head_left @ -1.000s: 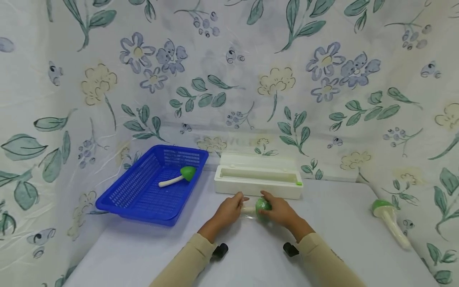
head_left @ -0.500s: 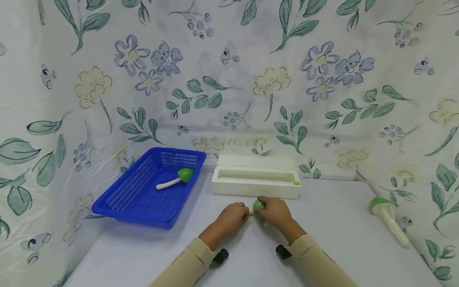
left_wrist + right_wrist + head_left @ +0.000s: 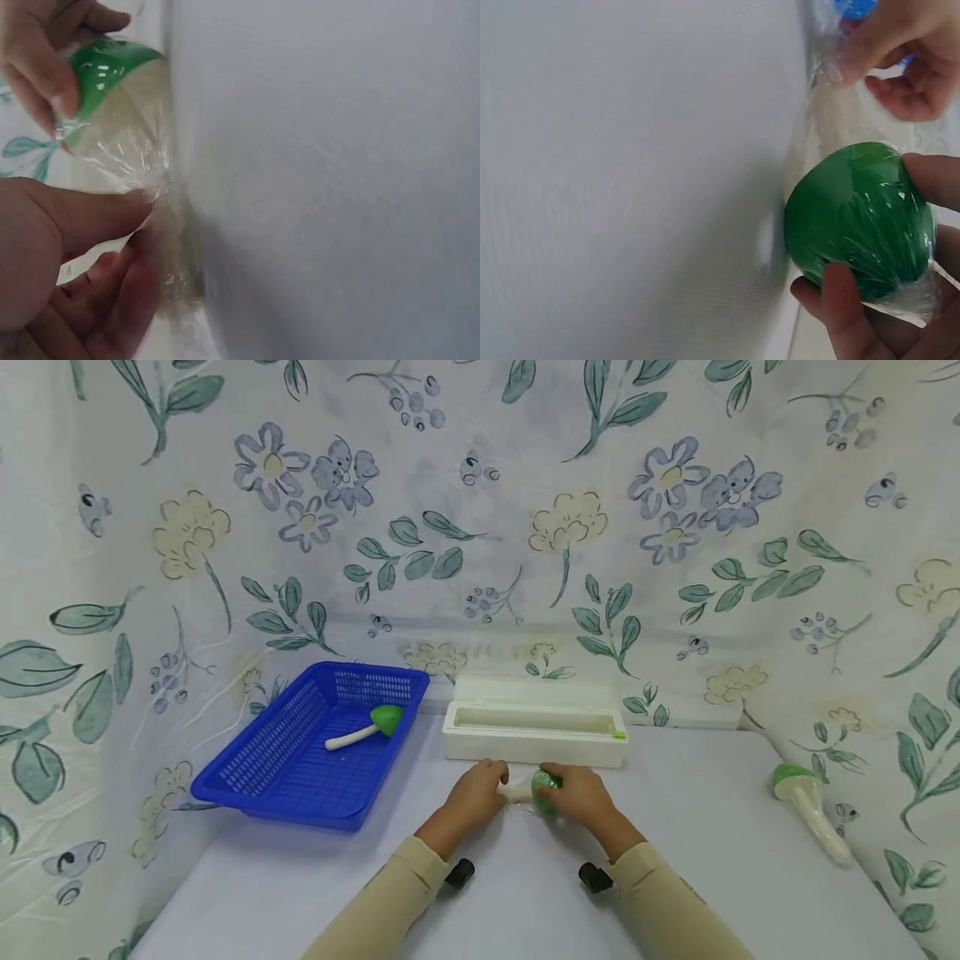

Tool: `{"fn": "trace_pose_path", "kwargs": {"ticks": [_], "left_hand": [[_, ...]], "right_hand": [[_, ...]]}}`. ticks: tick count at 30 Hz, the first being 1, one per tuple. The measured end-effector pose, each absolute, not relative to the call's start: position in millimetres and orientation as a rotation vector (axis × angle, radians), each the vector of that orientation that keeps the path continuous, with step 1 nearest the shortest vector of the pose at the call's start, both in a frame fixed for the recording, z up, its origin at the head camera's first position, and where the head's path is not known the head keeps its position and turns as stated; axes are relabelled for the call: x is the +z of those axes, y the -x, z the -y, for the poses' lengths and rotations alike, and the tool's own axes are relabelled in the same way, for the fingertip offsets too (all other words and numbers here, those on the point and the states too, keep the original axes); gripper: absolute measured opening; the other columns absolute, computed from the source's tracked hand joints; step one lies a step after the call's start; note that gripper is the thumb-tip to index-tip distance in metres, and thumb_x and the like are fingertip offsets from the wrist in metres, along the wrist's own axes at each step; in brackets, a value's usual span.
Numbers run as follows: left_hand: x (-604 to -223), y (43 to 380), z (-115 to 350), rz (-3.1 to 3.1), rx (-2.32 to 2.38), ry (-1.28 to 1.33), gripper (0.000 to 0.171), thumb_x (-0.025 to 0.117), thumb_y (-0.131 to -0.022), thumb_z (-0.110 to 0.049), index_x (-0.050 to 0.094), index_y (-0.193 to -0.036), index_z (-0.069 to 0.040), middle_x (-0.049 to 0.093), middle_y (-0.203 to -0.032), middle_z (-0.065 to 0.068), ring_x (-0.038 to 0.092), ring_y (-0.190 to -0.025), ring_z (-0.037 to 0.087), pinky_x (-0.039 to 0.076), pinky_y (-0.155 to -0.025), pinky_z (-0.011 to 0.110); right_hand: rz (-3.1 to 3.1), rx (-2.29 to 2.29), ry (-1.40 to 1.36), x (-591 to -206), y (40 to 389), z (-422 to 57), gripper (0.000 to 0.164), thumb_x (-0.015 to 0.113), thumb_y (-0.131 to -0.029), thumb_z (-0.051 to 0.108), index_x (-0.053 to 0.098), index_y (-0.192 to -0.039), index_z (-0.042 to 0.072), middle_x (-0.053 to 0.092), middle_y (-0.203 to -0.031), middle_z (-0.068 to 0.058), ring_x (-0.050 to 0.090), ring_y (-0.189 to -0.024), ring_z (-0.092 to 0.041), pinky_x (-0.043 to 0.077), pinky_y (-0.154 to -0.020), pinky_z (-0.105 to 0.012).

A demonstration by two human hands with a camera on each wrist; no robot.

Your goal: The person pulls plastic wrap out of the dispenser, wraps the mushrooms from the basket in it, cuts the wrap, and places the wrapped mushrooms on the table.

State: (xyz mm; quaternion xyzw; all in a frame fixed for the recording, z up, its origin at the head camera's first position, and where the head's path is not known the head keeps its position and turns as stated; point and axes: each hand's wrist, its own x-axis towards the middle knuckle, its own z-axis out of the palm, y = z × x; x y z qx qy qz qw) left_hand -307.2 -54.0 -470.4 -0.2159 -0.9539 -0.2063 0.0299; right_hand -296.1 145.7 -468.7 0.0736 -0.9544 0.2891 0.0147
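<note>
White, smooth tabletop point(image 3: 525, 902) spreads beneath two beige sleeves, the left one point(image 3: 382, 902) and the right one point(image 3: 678, 910), which reach in from the near edge, with a small black device at each wrist. Ahead of them, the person's left hand point(image 3: 474, 795) pinches, between thumb and fingers, the pale stem of a green-capped toy mushroom wrapped in clear, shiny plastic film point(image 3: 542, 792). The right hand point(image 3: 581, 795) holds that mushroom's rounded cap, its thumb and fingers spread around the sides. The wrapped mushroom lies sideways between the hands, cap to the right and stem to the left, just in front of the long white box; whether it touches the tabletop is hard to tell. Creased film gathers under the cap. Well apart on the right, a second film-wrapped green-and-white mushroom point(image 3: 810, 810) lies slantwise near the table's edge. Over on the left, a blue perforated plastic basket point(image 3: 300, 777) holds a green-capped mushroom with a thin white stem point(image 3: 382, 722). Beyond the hands, the long white box point(image 3: 534, 748) has its lid point(image 3: 536, 691) raised and a bright green piece point(image 3: 619, 735) at its right end. Farthest back hangs a floral sheet point(image 3: 480, 560) with blue flowers and green leaves.
</note>
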Motion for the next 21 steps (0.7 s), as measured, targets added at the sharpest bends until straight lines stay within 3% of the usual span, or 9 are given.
{"fn": "trace_pose_path", "kwargs": {"ticks": [4, 7, 11, 14, 18, 21], "left_hand": [[-467.9, 312.0, 45.2, 2.963, -0.478, 0.641, 0.021, 0.072, -0.081, -0.010, 0.066, -0.102, -0.008, 0.062, -0.098, 0.006, 0.061, -0.086, 0.022, 0.049, -0.071, 0.039], [-467.1, 309.8, 41.0, 2.896, -0.305, 0.686, 0.024, 0.071, -0.081, -0.015, 0.070, -0.104, -0.010, 0.061, -0.098, 0.004, 0.058, -0.088, 0.022, 0.047, -0.075, 0.037], [-465.9, 304.4, 38.8, 2.790, -0.222, 0.778, 0.023, 0.072, -0.086, -0.024, 0.068, -0.107, -0.015, 0.061, -0.103, 0.004, 0.057, -0.092, 0.023, 0.045, -0.079, 0.038], [-464.5, 300.0, 37.4, 2.808, -0.299, 0.832, 0.029, 0.069, -0.091, -0.028, 0.062, -0.116, -0.014, 0.064, -0.108, 0.007, 0.061, -0.096, 0.025, 0.049, -0.079, 0.040], [-464.0, 294.1, 36.8, 2.747, -0.279, 0.947, 0.039, 0.060, -0.096, -0.033, 0.056, -0.128, -0.011, 0.065, -0.110, 0.009, 0.065, -0.093, 0.024, 0.052, -0.075, 0.038], [-462.8, 291.7, 37.0, 2.518, -0.190, 1.062, 0.043, 0.056, -0.096, -0.038, 0.057, -0.127, -0.008, 0.065, -0.105, 0.006, 0.066, -0.084, 0.019, 0.053, -0.069, 0.032]], "right_hand": [[2.916, 1.123, -0.191, -472.2, 298.9, -155.5, 0.049, 0.075, -0.083, 0.036, 0.066, -0.128, 0.017, 0.061, -0.128, -0.012, 0.055, -0.116, -0.031, 0.045, -0.091, -0.052], [2.816, 1.377, -0.119, -475.9, 294.6, -164.1, 0.049, 0.078, -0.082, 0.033, 0.067, -0.126, 0.016, 0.058, -0.131, -0.014, 0.052, -0.121, -0.034, 0.048, -0.088, -0.048], [2.630, 1.663, -0.014, -478.8, 285.1, -174.8, 0.048, 0.077, -0.083, 0.027, 0.066, -0.127, 0.010, 0.057, -0.131, -0.017, 0.059, -0.103, -0.028, 0.054, -0.069, -0.037], [2.556, 1.713, 0.026, -478.4, 279.5, -180.9, 0.050, 0.074, -0.087, 0.028, 0.062, -0.130, 0.007, 0.054, -0.134, -0.019, 0.059, -0.093, -0.025, 0.054, -0.064, -0.034], [2.605, 1.487, 0.040, -473.3, 276.5, -183.2, 0.052, 0.062, -0.095, 0.035, 0.052, -0.139, 0.008, 0.052, -0.137, -0.018, 0.060, -0.102, -0.032, 0.053, -0.076, -0.044], [2.618, 1.293, 0.046, -465.7, 277.0, -184.3, 0.048, 0.051, -0.100, 0.037, 0.049, -0.141, 0.012, 0.057, -0.131, -0.015, 0.057, -0.109, -0.035, 0.049, -0.081, -0.051]]}}
